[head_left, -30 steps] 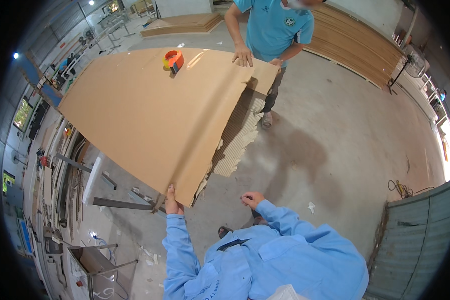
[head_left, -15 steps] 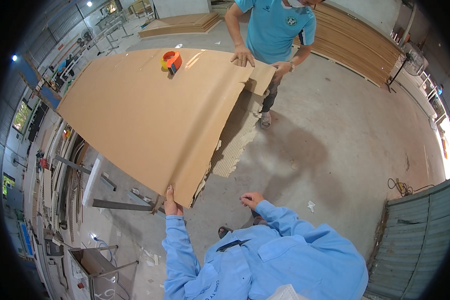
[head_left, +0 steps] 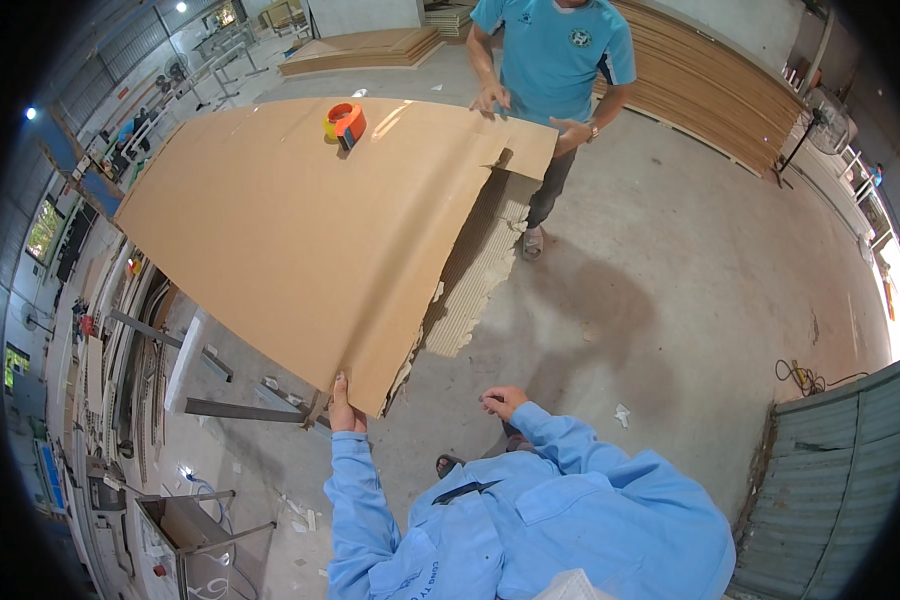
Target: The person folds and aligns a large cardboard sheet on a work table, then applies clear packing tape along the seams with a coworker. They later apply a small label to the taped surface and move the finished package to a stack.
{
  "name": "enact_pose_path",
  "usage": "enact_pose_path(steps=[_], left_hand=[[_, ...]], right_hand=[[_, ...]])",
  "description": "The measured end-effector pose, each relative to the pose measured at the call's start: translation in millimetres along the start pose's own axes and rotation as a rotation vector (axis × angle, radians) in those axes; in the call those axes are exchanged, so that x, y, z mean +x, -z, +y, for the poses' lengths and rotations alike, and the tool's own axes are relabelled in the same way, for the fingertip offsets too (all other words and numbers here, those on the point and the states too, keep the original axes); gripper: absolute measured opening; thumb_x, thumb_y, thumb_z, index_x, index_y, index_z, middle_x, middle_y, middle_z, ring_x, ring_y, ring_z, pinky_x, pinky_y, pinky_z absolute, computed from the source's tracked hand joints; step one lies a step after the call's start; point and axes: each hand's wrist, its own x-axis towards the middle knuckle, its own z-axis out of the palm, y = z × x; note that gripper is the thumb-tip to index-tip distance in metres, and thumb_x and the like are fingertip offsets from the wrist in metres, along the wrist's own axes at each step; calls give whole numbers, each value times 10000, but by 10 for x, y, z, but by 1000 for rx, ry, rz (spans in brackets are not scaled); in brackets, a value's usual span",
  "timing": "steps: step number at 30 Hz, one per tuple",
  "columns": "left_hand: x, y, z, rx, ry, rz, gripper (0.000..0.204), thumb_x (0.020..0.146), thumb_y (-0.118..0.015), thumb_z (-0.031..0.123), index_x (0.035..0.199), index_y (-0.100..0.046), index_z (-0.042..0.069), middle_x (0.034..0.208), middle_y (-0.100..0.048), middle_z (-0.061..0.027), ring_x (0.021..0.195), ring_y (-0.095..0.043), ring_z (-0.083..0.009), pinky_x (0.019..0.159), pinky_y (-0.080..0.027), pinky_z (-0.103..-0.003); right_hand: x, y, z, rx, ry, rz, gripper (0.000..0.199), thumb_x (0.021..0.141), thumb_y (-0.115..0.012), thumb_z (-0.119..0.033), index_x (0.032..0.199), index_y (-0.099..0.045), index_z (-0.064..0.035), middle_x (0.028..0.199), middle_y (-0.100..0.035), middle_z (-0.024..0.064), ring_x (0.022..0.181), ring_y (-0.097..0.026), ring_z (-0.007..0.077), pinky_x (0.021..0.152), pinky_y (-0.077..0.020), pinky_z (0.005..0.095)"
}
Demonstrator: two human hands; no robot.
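A large brown cardboard sheet (head_left: pixel 290 230) lies before me with a ragged right edge. My left hand (head_left: pixel 344 412) is closed on its near corner, thumb on top. Beneath the torn edge hangs a strip with its corrugated face (head_left: pixel 478 270) bared. Apart from the sheet, my right hand (head_left: pixel 507 402) is held in front of my body, fingers curled; what they hold, if anything, I cannot make out. An orange tape dispenser (head_left: pixel 348 126) stands on the sheet's far part. At the far right corner, a co-worker's hands (head_left: pixel 574 135) are at the cardboard.
The co-worker (head_left: pixel 560 60) in a light blue shirt stands beyond the sheet. Metal bars (head_left: pixel 245 411) jut out below its left edge. Stacked brown boards (head_left: pixel 700 85) lie behind the co-worker. A corrugated metal panel (head_left: pixel 840 460) is at the right, a cable (head_left: pixel 805 375) beside it.
The far right corner piece now lies flatter and spreads further right. The co-worker's left-side hand has lifted slightly from the sheet. My own hands have stayed in place.
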Motion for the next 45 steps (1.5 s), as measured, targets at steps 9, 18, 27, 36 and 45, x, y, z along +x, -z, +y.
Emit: enact_pose_path(steps=[9, 18, 27, 36, 45], left_hand=[[48, 65, -30, -2, 7, 0, 398, 915, -644, 225, 1240, -525, 29, 1195, -606, -89, 1068, -611, -210, 899, -538, -347], [55, 73, -26, -3, 15, -9, 384, 922, -634, 222, 1234, -530, 24, 1192, -608, -89, 1067, -613, -212, 894, -539, -346], [21, 30, -12, -8, 11, 6, 358, 921, -633, 210, 1219, -546, 31, 1168, -623, -81, 1048, -623, -209, 889, -544, -347], [10, 17, -7, 7, 10, 3, 353, 920, -636, 208, 1214, -546, 35, 1163, -624, -82, 1050, -623, -204, 893, -544, -347], [52, 61, -31, 45, -15, -10, 394, 938, -604, 261, 1247, -519, 33, 1185, -615, -97, 1055, -623, -219, 881, -546, -355]], right_hand=[[-1, 3, 46, 18, 20, -16, 229, 871, -581, -201, 969, -677, -18, 819, -702, 83, 724, -676, 159, 673, -537, 290], [25, -21, 97, 3, -5, -9, 229, 862, -586, -207, 973, -686, -33, 814, -706, 73, 712, -678, 157, 670, -536, 288], [14, -35, 21, -29, -29, -20, 227, 854, -585, -211, 969, -692, -46, 813, -711, 69, 713, -684, 153, 665, -537, 283], [2, -28, -26, -43, -33, -33, 239, 854, -582, -217, 970, -689, -38, 819, -712, 78, 715, -683, 158, 669, -538, 285], [16, -28, -33, -57, -40, -34, 238, 858, -581, -222, 961, -685, -34, 823, -710, 79, 719, -682, 160, 671, -535, 285]])
